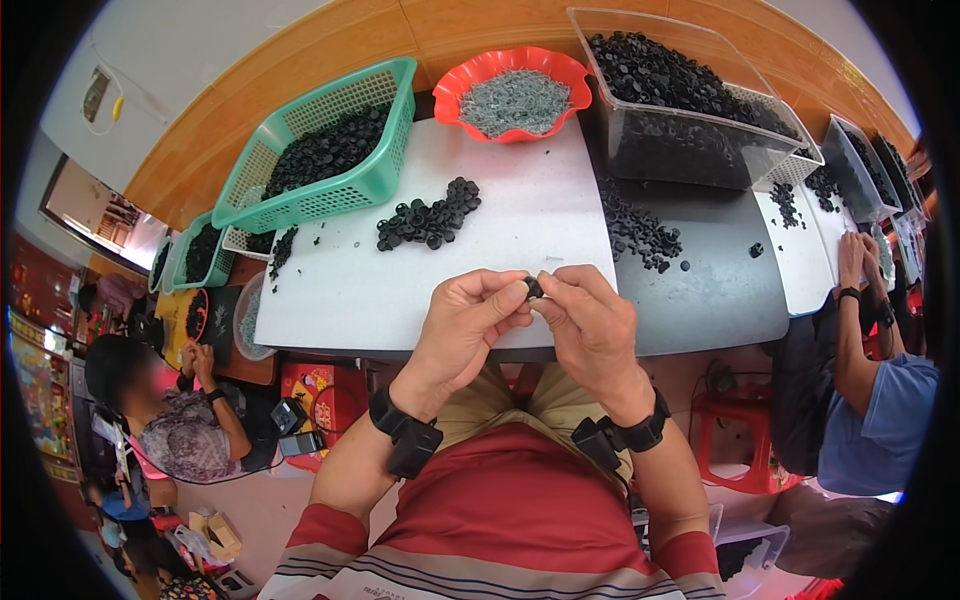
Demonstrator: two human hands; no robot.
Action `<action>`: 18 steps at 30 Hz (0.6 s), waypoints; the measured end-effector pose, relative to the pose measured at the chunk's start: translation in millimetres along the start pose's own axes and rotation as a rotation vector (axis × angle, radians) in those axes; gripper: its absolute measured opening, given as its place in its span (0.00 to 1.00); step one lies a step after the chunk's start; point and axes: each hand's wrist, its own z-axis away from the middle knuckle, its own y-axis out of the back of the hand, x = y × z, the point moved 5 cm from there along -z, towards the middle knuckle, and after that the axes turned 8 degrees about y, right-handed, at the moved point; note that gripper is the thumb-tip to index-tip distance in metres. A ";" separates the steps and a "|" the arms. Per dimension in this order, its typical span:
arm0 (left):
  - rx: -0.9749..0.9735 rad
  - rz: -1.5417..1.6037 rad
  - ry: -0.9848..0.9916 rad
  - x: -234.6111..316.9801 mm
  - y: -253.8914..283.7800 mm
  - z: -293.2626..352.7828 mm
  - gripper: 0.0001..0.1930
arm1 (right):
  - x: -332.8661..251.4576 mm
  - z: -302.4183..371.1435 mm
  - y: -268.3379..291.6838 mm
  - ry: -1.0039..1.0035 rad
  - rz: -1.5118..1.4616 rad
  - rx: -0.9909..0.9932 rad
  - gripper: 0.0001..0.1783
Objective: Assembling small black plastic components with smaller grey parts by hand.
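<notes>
At centre, we see left hand (pixel 460 318) and right hand (pixel 597 325) pinching one black part (pixel 534 288). At upper centre, we note a red bowl (pixel 449 100).

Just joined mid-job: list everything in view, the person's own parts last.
board: one, white, centre
table: one, dark, under board
parts pile: one, black, on board
loose parts: many, black, right of board
large basket: one, green, upper left
bowl: one, red, top centre
thin pieces: many, grey, in bowl
large bin: one, clear, upper right
smaller containers: several, mixed, both sides
stool: one, red, right
nearby co-workers: two, patterned and blue tops, left and right
small part: one, black, held at centre
wristbands: two, black, one per arm
left hand: one, bare, on small part
right hand: one, bare, on small part
</notes>
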 end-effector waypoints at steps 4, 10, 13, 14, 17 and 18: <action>0.018 0.006 -0.021 -0.1 -1.4 0.3 0.10 | -0.9 0.4 -0.5 0.007 0.024 -0.028 0.14; 0.025 -0.053 -0.020 -2.0 -0.5 0.5 0.08 | -0.7 2.1 0.5 -0.002 0.023 -0.035 0.15; 0.011 -0.062 -0.021 -1.7 -1.9 0.9 0.08 | -0.2 3.1 1.3 -0.003 0.015 -0.031 0.15; 0.010 -0.062 -0.021 -1.6 -2.1 0.7 0.08 | -0.3 3.2 1.7 -0.003 0.016 -0.030 0.15; 0.015 -0.061 -0.011 -2.0 -1.7 1.1 0.08 | -0.9 3.9 1.4 0.000 0.008 -0.029 0.16; 0.013 -0.061 -0.008 -2.0 -2.2 1.0 0.08 | -1.3 4.0 1.6 0.002 0.006 -0.024 0.16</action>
